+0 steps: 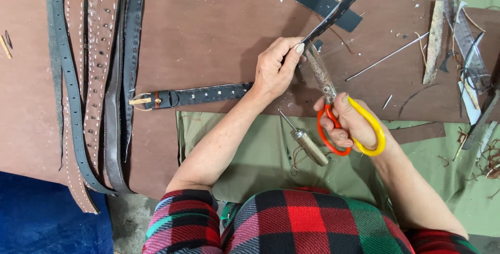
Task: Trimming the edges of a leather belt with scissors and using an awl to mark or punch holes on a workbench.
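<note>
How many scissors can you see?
1. The scissors, with one orange and one yellow handle, are in the right hand, blades at the dark strap pinched by the left hand. Clutter at right may hide others.

The scissors [333, 103] are showing dull, rust-speckled metal blades and glossy plastic handles, one orange, one yellow. The strap [338, 9] being pinched by the left hand [276, 69] is looking like dark matt leather dotted with pale stitch marks. The belt [198, 96] lying flat is showing the same dark leather, with a metal buckle. The awl [307, 144] is showing a worn wooden handle and a thin metal spike. The board [208, 30] is looking smooth, matt and reddish brown; the cloth [260, 155] under it is appearing as coarse olive fabric. The sleeves [291, 223] are looking like soft checked fleece.
</note>
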